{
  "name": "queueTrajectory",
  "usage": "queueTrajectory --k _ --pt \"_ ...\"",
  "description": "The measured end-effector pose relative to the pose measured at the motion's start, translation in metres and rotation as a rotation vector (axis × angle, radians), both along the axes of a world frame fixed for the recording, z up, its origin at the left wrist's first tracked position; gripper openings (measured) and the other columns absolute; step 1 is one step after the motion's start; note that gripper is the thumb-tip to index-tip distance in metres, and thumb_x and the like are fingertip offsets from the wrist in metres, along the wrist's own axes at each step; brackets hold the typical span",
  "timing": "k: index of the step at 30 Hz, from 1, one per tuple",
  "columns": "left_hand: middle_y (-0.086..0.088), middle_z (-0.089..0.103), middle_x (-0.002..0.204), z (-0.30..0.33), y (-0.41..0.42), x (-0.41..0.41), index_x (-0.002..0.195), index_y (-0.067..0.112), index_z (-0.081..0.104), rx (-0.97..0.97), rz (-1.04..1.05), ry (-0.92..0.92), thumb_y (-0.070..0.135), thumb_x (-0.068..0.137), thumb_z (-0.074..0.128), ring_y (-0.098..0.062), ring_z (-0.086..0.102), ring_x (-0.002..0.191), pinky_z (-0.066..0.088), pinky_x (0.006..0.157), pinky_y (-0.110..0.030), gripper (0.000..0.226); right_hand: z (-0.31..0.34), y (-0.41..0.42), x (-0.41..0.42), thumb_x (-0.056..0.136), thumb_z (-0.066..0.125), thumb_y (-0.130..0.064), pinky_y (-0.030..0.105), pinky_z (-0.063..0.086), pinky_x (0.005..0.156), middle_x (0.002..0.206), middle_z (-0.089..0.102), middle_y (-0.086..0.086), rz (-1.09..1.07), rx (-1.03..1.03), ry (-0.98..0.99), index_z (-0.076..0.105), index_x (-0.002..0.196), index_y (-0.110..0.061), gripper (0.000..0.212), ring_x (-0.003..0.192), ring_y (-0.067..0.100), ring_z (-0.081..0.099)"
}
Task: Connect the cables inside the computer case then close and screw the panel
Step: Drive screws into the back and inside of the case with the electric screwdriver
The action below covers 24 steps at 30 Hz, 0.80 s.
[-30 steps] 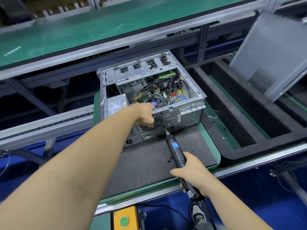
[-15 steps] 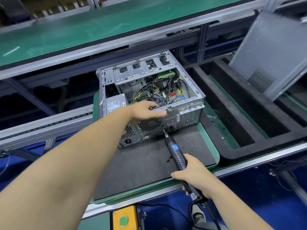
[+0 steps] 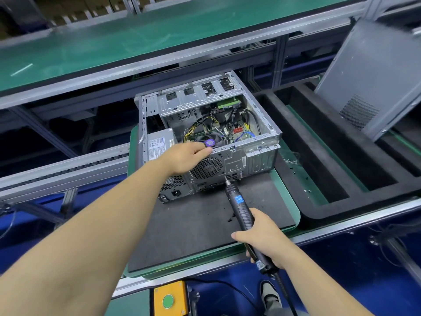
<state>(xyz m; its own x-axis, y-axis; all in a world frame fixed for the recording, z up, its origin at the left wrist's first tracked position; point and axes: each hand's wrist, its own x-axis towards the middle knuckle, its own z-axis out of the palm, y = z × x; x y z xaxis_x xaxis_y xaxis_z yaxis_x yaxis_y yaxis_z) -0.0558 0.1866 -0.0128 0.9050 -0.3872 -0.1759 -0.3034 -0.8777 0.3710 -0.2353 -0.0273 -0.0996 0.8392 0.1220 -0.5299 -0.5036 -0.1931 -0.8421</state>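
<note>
An open silver computer case (image 3: 257,156) lies on a dark mat (image 3: 196,224), its inside showing yellow, black and blue cables (image 3: 227,128) and a fan with a purple label (image 3: 209,142). My left hand (image 3: 189,156) rests on the top edge of the case's rear wall, fingers stretched over the rim. My right hand (image 3: 266,238) grips a black electric screwdriver (image 3: 241,208), whose tip touches the rear wall low down near the ports. The grey side panel (image 3: 373,71) leans upright at the far right, off the case.
The mat sits on a green pallet (image 3: 289,201) on a conveyor line. A black foam tray (image 3: 341,174) lies to the right. A green conveyor belt (image 3: 136,35) runs behind. A yellow box with a green button (image 3: 169,299) sits below the front rail.
My left hand slid along the rear rim of the case, first right and then back left. The case shifted slightly on the mat. The screwdriver stayed at the rear wall.
</note>
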Motion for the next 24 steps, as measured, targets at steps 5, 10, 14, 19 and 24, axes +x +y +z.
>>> queueTrajectory --k 5,10,14,19,24 --pt "0.015 0.052 0.070 -0.003 -0.009 -0.004 0.073 0.050 0.054 -0.029 0.052 -0.071 0.068 0.097 0.026 -0.020 0.054 0.082 0.043 0.074 -0.035 0.041 0.000 0.000 0.002 0.078 0.078 -0.016 0.030 0.051 0.044 0.089 0.058 0.015 0.002 -0.004 0.007 0.052 0.105 -0.027 0.039 0.045 0.022 0.059" --pt "0.006 0.048 0.061 0.000 -0.009 -0.007 0.065 0.027 0.050 -0.067 0.131 -0.050 0.070 0.095 0.028 -0.016 0.048 0.063 0.036 0.060 -0.032 0.057 0.001 0.000 0.002 0.077 0.078 -0.017 0.031 0.052 0.045 0.090 0.057 0.014 0.005 0.002 0.009 0.052 0.106 -0.025 0.040 0.047 0.023 0.060" --pt "0.001 0.037 0.057 0.007 -0.010 -0.001 0.062 0.017 0.034 -0.144 0.189 0.060 0.044 0.101 0.041 -0.021 0.036 0.058 0.027 0.060 -0.033 0.048 0.002 -0.001 0.000 0.078 0.078 -0.017 0.032 0.052 0.046 0.092 0.058 0.016 0.008 0.003 0.015 0.052 0.107 -0.026 0.041 0.048 0.023 0.060" --pt "0.002 0.025 0.056 0.019 -0.013 0.003 0.057 0.018 0.030 -0.275 0.224 0.224 0.025 0.100 0.052 -0.016 0.022 0.052 0.022 0.063 -0.032 0.049 0.003 -0.002 0.000 0.079 0.078 -0.017 0.032 0.053 0.046 0.093 0.060 0.017 0.014 -0.002 0.014 0.052 0.108 -0.028 0.041 0.048 0.023 0.061" --pt "0.004 0.027 0.050 0.023 -0.016 0.007 0.054 0.017 0.035 -0.284 0.253 0.244 0.021 0.098 0.057 -0.013 0.024 0.048 0.026 0.059 -0.028 0.050 0.004 -0.003 0.000 0.079 0.077 -0.017 0.033 0.053 0.047 0.090 0.059 0.015 0.017 -0.004 0.012 0.052 0.107 -0.028 0.040 0.047 0.024 0.059"
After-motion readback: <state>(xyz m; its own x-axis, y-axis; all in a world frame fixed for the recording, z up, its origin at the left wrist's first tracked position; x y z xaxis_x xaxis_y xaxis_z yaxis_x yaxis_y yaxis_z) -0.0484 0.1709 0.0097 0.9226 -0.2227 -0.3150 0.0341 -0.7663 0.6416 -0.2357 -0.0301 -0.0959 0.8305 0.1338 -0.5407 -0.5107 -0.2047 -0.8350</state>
